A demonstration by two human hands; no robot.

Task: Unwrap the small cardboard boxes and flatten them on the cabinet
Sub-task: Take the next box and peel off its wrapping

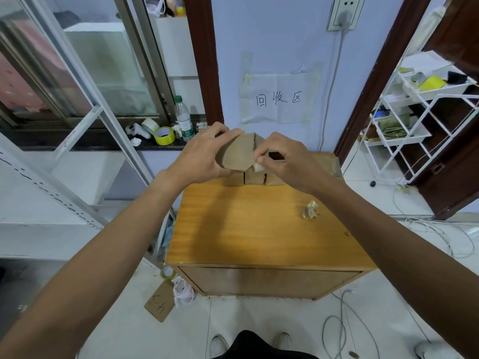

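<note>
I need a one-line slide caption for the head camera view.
Left hand grips a small cardboard box above the cabinet while the right hand pinches a pale scrap at its edge.

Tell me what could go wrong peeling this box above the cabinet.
The right hand pinches a whitish scrap at a corner of the cardboard box; a hard pull may tear cardboard.
It hangs just over the small boxes at the back of the cabinet; a slip could topple them.
The crumpled tape wad could stick to flattened boxes.
</note>
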